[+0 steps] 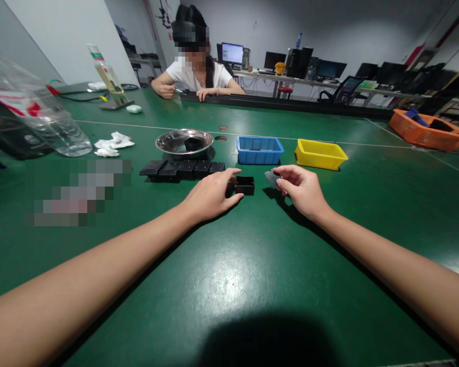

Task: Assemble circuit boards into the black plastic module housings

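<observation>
My left hand (214, 193) rests on the green table with thumb and fingers around the left end of a small black open-topped box (245, 186). The box stands upright, its open top facing up. To the right of it, my right hand (304, 189) pinches a thin, flat greyish piece (271, 177) between thumb and fingers, just above the table and apart from the box. Behind my left hand lies a row of several black box-like parts (183, 170). A shiny metal bowl (164, 148) holding a black part (193, 144) stands behind that row.
Behind my hands stand a blue bin (260, 157) and a yellow bin (317, 161). An orange basket (424, 135) is at far right. Large plastic bottle (42, 112) and crumpled tissue (112, 144) occupy the left. Another person (199, 71) sits across the table (229, 265).
</observation>
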The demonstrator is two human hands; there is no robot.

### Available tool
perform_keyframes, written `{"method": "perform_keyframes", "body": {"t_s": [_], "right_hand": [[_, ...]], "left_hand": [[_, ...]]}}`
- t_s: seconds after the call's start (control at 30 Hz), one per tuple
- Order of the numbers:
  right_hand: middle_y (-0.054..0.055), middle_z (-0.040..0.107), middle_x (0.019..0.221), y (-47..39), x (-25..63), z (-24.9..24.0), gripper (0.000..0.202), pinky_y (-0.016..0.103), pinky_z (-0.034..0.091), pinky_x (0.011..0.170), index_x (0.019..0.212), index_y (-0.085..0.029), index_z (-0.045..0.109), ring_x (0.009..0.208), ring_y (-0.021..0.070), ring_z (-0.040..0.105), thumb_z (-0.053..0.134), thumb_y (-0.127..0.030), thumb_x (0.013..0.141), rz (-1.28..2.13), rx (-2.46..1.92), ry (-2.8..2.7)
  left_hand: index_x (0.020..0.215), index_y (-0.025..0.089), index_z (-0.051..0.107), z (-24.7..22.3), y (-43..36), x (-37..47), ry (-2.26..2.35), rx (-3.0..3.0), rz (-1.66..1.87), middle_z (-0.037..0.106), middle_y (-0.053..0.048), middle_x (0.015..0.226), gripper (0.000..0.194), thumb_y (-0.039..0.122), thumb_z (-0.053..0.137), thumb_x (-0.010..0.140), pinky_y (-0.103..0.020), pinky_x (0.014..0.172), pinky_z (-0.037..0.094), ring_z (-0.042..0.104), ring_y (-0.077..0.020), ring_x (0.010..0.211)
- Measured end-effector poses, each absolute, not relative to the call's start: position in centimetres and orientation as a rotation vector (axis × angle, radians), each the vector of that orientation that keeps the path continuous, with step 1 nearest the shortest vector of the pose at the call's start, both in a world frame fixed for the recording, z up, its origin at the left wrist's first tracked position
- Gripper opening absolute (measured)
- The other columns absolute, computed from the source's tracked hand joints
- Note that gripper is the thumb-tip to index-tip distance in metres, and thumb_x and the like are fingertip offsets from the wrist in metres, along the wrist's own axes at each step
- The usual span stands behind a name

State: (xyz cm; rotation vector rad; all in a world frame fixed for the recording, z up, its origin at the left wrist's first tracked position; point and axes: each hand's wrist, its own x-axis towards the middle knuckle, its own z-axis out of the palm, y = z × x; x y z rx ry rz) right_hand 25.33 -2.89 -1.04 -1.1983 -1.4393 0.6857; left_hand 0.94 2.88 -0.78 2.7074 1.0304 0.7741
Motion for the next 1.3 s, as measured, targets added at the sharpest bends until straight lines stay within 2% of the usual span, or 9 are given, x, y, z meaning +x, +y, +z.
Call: {"method": "perform_keyframes", "body": {"t_s": [0.07, 0.2, 0.3, 0.43, 0.57, 0.77, 0.9, 1.13, 1.3], "right_hand": [[0.000, 0.065, 0.076, -3.4, 24.6, -0.9, 0.026, 0.026, 0.049, 0.053, 0.102, -0.016, 0.066, 0.058, 0.0118, 0.061, 0.066, -0.029, 0.079, 0.789, -1.166, -1.424], [-0.003, 0.063, 0.075, -4.7, 23.1, -0.8, 0.034, 0.025, 0.050, 0.051, 0.110, -0.019, 0.060, 0.054, 0.0110, 0.063, 0.069, -0.029, 0.079, 1.001, -1.071, -1.472], [-0.003, 0.064, 0.073, -5.1, 22.4, -0.7, 0.032, 0.024, 0.050, 0.051, 0.107, -0.019, 0.059, 0.055, 0.0111, 0.064, 0.072, -0.029, 0.079, 1.075, -1.035, -1.491], [-0.003, 0.066, 0.071, -5.0, 22.4, -0.8, 0.038, 0.023, 0.050, 0.051, 0.104, -0.019, 0.058, 0.054, 0.0106, 0.062, 0.079, -0.033, 0.075, 1.091, -1.036, -1.416], [-0.002, 0.067, 0.070, -4.6, 22.9, -0.9, 0.041, 0.024, 0.049, 0.052, 0.102, -0.017, 0.061, 0.056, 0.0110, 0.061, 0.083, -0.035, 0.072, 1.083, -1.034, -1.377], [-0.002, 0.067, 0.072, -4.7, 23.1, -1.0, 0.044, 0.025, 0.048, 0.057, 0.107, -0.017, 0.066, 0.060, 0.0110, 0.059, 0.085, -0.029, 0.069, 1.069, -1.007, -1.484], [-0.004, 0.063, 0.068, -4.7, 22.9, -1.2, 0.041, 0.023, 0.043, 0.054, 0.107, -0.015, 0.066, 0.057, 0.0095, 0.055, 0.083, -0.023, 0.070, 1.030, -1.022, -1.513], [-0.006, 0.060, 0.063, -4.4, 23.1, -1.2, 0.042, 0.023, 0.039, 0.052, 0.108, -0.015, 0.065, 0.053, 0.0083, 0.051, 0.082, -0.025, 0.072, 1.019, -1.026, -1.511], [-0.006, 0.060, 0.063, -4.4, 23.2, -1.0, 0.042, 0.023, 0.039, 0.051, 0.108, -0.015, 0.064, 0.052, 0.0080, 0.050, 0.081, -0.025, 0.072, 1.026, -1.042, -1.510]], "left_hand": [[0.137, 0.014, 0.053, -0.6, 2.5, 1.0, 0.990, 2.751, 0.851, 0.070, -0.013, 0.113, 0.055, 0.036, 0.067, 0.088, -0.038, 0.086, 0.056, 0.069, -0.0245, 0.095], [0.135, 0.017, 0.055, 0.0, 1.7, 1.1, 0.741, 2.807, 0.986, 0.067, -0.014, 0.121, 0.050, 0.042, 0.065, 0.092, -0.040, 0.096, 0.053, 0.065, -0.0255, 0.107], [0.132, 0.018, 0.058, 0.2, 1.4, 1.1, 0.532, 2.857, 0.947, 0.067, -0.013, 0.121, 0.047, 0.045, 0.064, 0.095, -0.038, 0.100, 0.051, 0.064, -0.0253, 0.112], [0.118, 0.017, 0.063, -0.2, 1.6, 1.1, 0.465, 2.860, 0.963, 0.069, -0.012, 0.111, 0.035, 0.045, 0.063, 0.096, -0.034, 0.092, 0.053, 0.066, -0.0221, 0.103], [0.105, 0.015, 0.063, -0.5, 2.0, 1.0, 0.486, 2.854, 1.044, 0.071, -0.007, 0.094, 0.033, 0.046, 0.068, 0.093, -0.029, 0.079, 0.053, 0.067, -0.0186, 0.087], [0.103, 0.015, 0.065, -0.7, 2.3, 0.9, 0.534, 2.806, 1.139, 0.071, -0.004, 0.084, 0.032, 0.044, 0.070, 0.092, -0.025, 0.070, 0.050, 0.066, -0.0150, 0.074], [0.102, 0.015, 0.066, -0.6, 2.2, 0.9, 0.550, 2.798, 1.106, 0.071, -0.003, 0.081, 0.032, 0.044, 0.070, 0.091, -0.024, 0.066, 0.047, 0.064, -0.0135, 0.070], [0.113, 0.015, 0.065, -0.4, 2.0, 0.9, 0.638, 2.736, 1.004, 0.070, 0.000, 0.079, 0.039, 0.042, 0.074, 0.086, -0.022, 0.063, 0.045, 0.061, -0.0118, 0.063], [0.112, 0.016, 0.065, -0.5, 2.0, 0.9, 0.676, 2.719, 0.978, 0.068, 0.002, 0.075, 0.033, 0.038, 0.072, 0.087, -0.021, 0.059, 0.042, 0.058, -0.0102, 0.058]]}}
